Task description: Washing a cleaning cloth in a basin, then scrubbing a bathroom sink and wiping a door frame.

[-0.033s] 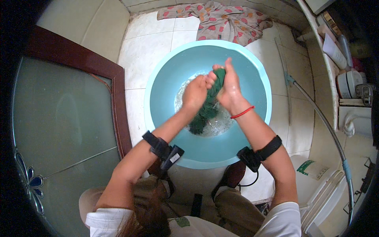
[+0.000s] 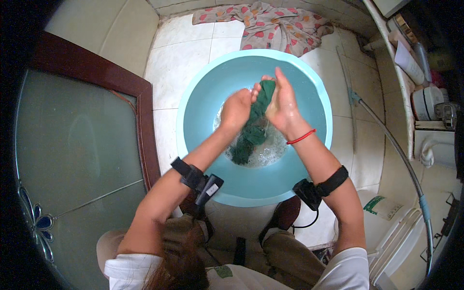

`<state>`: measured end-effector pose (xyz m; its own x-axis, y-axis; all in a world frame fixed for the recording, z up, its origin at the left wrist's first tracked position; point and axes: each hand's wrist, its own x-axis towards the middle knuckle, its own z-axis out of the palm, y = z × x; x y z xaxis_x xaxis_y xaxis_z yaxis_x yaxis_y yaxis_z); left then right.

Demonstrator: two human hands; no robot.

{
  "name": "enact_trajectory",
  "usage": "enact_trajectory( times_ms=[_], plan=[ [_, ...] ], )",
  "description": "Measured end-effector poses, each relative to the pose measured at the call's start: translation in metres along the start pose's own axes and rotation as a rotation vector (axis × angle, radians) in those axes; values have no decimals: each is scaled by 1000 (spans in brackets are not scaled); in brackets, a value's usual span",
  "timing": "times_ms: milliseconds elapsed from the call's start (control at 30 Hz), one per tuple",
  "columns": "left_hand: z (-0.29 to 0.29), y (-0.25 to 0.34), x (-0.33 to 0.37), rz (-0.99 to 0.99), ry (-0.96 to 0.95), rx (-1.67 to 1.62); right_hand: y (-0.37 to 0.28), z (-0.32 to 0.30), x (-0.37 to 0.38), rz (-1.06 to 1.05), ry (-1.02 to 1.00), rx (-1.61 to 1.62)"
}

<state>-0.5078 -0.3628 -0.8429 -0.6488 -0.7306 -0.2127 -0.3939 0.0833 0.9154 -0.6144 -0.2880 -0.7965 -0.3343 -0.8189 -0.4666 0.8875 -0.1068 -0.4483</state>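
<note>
A wet, dark green cloth [image 2: 254, 129] hangs bunched in a long twist over the light blue basin [image 2: 261, 186], its lower end down in the sudsy water [image 2: 273, 152]. My left hand [image 2: 236, 110] is closed, its curled fingers gripping the cloth's left side near the top. My right hand [image 2: 283, 104] holds the upper end from the right, thumb stretched upward and fingertips showing behind the cloth. A red string bracelet circles my right wrist. Where the fingers press together, part of the cloth is hidden.
A patterned cloth [image 2: 285, 26] lies on the tiles beyond the basin. On the left is a framed glass door [image 2: 82, 145]. A shower hose [image 2: 398, 147] runs down the right side, near a shelf with bottles and a white bucket [image 2: 382, 217]. Both forearms carry strapped black devices.
My hands have drawn slightly apart, the left shifting a little up and left. More of the green cloth shows between them, its top slightly higher.
</note>
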Motion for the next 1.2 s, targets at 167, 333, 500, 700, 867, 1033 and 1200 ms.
enact_trajectory(
  times_ms=[167, 333, 500, 700, 867, 1033, 1200],
  plan=[
    [-9, 29, 2, 177, -103, -307, -23, -4, -3, -195, 9, -110],
    [-45, 53, 16, 106, -241, -279, -45, -7, -21, -195, -41, -687],
    [-47, 80, 10, -58, -305, -453, -97, -3, -31, -272, -127, -1191],
    [-67, 126, 19, 169, -325, -819, -126, 4, -36, -941, 67, -1467],
    [-92, 158, 7, 473, -207, -692, -150, 51, -84, -1283, -38, -936],
    [-126, 139, 19, 634, -549, -283, -136, 39, -104, -1365, -60, -1281],
    [-77, 48, 13, 278, -1329, 823, -91, -19, -79, 95, -649, -2158]
  ],
)
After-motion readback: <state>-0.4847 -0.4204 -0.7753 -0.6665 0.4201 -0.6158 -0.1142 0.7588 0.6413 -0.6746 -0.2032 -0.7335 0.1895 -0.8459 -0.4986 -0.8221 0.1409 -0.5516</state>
